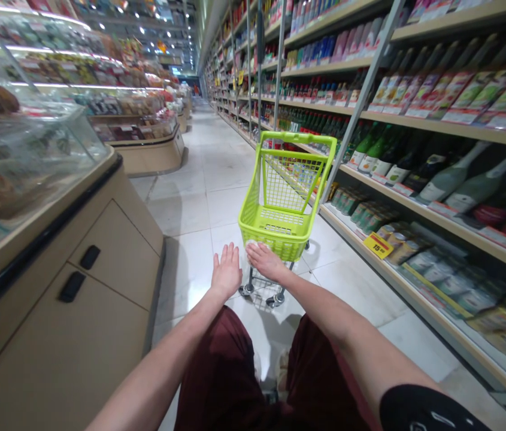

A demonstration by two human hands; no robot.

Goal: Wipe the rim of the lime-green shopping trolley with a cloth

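A lime-green plastic shopping cart (pixel 275 230) on grey metal legs with casters stands in front of my knees. My right hand (pixel 264 260) reaches to the lower edge of its basket on the near side, fingers close together. Under those fingertips shows a small white piece, like a wipe (pixel 250 243), pressed against the green plastic. My left hand (pixel 227 269) hovers just left of the cart with its fingers stretched out and apart, holding nothing. The cart's basket has grid walls, and a tall handle frame (pixel 297 139) rises at its far end.
Shelves of bottles (pixel 441 90) and cans line the right side, with a yellow price tag (pixel 378 245) low down. At left stands a beige counter (pixel 100 263) with a glass top. Tiled floor (pixel 221 155) runs down the aisle past more displays.
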